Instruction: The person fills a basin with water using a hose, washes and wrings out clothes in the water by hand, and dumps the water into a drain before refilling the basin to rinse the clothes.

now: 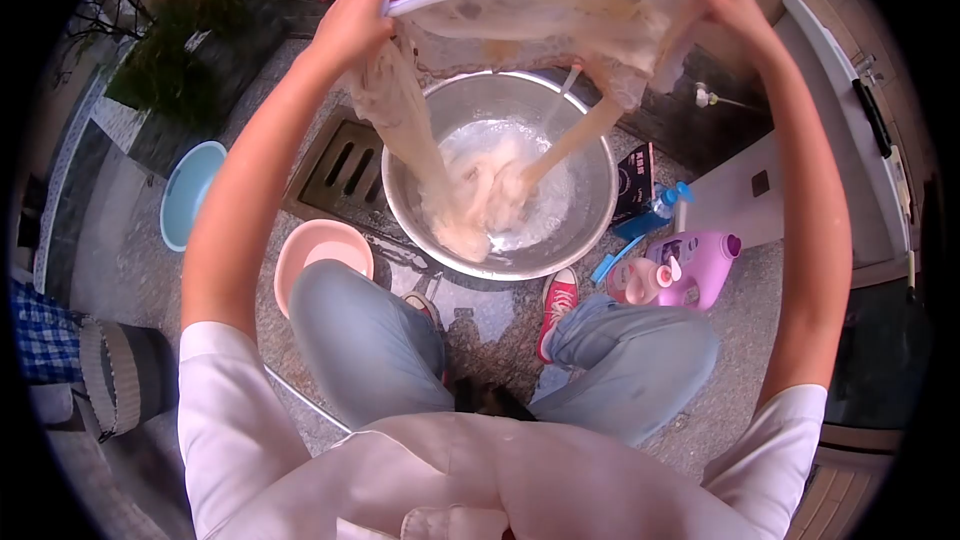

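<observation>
A wet, sheer cream garment [540, 25] with a pale band along its top edge is stretched wide above a large metal basin [598, 190]. My left hand [362, 22] is closed around the left end of the band. At the other end, my right hand [735, 8] grips the band as well. Two twisted lengths of the cloth hang down into the basin, where the lower part lies bunched in water [555, 205]. The kind of garment is not clear. Some fingers are hidden behind the cloth.
A pink basin [288, 265] sits by my left knee, a light blue basin [178, 202] farther left. A metal drain grate [340, 175] borders the metal basin. Right of it stand a black box [635, 175], blue bottle [650, 215], blue brush [606, 265], pump bottle [630, 282] and purple jug [715, 258].
</observation>
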Tool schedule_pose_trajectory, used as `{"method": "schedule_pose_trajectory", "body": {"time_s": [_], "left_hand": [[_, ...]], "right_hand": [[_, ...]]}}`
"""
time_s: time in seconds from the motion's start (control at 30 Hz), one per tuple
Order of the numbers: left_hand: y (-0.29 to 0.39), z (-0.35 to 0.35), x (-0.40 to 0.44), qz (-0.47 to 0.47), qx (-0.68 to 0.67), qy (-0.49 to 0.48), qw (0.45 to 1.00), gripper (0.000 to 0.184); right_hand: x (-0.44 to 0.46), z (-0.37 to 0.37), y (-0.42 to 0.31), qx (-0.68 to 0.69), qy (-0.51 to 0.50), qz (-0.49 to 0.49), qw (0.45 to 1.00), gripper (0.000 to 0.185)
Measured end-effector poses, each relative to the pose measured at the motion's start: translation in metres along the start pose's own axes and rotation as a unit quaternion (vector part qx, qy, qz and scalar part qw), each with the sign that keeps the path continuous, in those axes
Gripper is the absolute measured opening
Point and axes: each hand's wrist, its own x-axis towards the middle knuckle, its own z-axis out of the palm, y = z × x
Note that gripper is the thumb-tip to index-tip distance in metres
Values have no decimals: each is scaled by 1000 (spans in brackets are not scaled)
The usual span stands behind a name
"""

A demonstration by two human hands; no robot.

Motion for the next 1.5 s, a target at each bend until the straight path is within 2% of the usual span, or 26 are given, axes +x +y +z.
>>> {"method": "schedule_pose_trajectory", "body": {"time_s": [0.03, 0.1, 0.17, 0.23, 0.27, 0.4, 0.47, 0.53, 0.67, 0.73, 0.77, 0.83, 0.87, 0.93, 1.0, 1.07, 1.13, 1.2, 1.23, 1.3, 1.33, 1.37, 1.4, 1.43, 1.47, 1.5], "left_hand": [[-2, -5, 6, 1, -1, 6, 1000, 29], [-2, -19, 13, -110, -237, -179, 949, 33], [4, -25, 1, -129, -339, -161, 918, 34], [-4, -15, -6, -133, -461, -183, 858, 37], [-6, -6, -11, -170, -521, -167, 820, 37], [-17, 63, -39, -225, -514, -137, 816, 35], [-6, 108, -66, -245, -384, -151, 877, 26], [6, 161, -101, -208, -256, -169, 929, 28], [37, 258, -170, -200, -99, -218, 950, 28], [59, 280, -192, -112, -104, -322, 934, 30], [61, 307, -215, -2, -98, -370, 924, 33], [61, 344, -260, 152, -73, -409, 897, 39], [57, 352, -271, 143, -49, -391, 908, 38], [45, 381, -283, 123, -24, -376, 918, 38], [39, 414, -297, -73, -2, -216, 974, 34], [50, 448, -305, -274, -14, -297, 915, 17], [69, 425, -304, -173, 7, -244, 954, 19], [53, 425, -318, -63, -89, -277, 955, 21], [48, 419, -308, -68, -81, -277, 955, 21], [42, 395, -265, -261, -206, -494, 804, 30], [48, 382, -257, -375, -240, -389, 806, 33], [54, 376, -251, -379, -241, -384, 807, 33], [60, 376, -245, -425, -279, -286, 812, 36], [68, 374, -242, -466, -314, -185, 807, 40], [77, 366, -237, -470, -312, -177, 806, 40], [86, 354, -227, -479, -350, -138, 793, 49]], "right_hand": [[6, -12, -9, -56, 8, -24, 998, 29], [5, -17, -18, -138, 34, 21, 990, 29], [-2, -9, -20, -215, 57, 66, 973, 29], [-13, 20, 0, 69, 12, 165, 984, 30], [-19, 40, 11, 89, -12, 184, 979, 31], [-62, 156, 73, 307, -108, 295, 898, 33], [-96, 216, 94, 225, -143, 280, 922, 30], [-124, 273, 112, 166, -162, 383, 894, 27], [-175, 388, 161, 228, -256, 448, 825, 36], [-197, 429, 166, 136, -360, 324, 864, 36], [-211, 444, 174, 51, -426, 147, 891, 36], [-249, 463, 177, -184, -326, -29, 927, 31], [-243, 467, 185, -180, -334, -27, 925, 31], [-221, 473, 214, -305, -449, 87, 835, 28], [-211, 490, 240, -354, -436, 173, 809, 32], [-206, 491, 218, -298, -295, 242, 875, 29], [-232, 516, 230, -349, -280, 88, 890, 28], [-217, 489, 216, -341, -494, -42, 798, 29], [-216, 480, 229, -280, -489, 37, 825, 30], [-208, 465, 253, -219, -476, 112, 844, 31], [-205, 457, 257, -27, -347, 232, 908, 35], [-207, 453, 259, 168, -196, 335, 906, 40], [-200, 443, 235, 167, -200, 329, 908, 40], [-186, 426, 186, 275, -199, 393, 855, 47], [-180, 416, 153, 378, -197, 450, 785, 55], [-182, 421, 143, 376, -203, 442, 789, 55]]}}
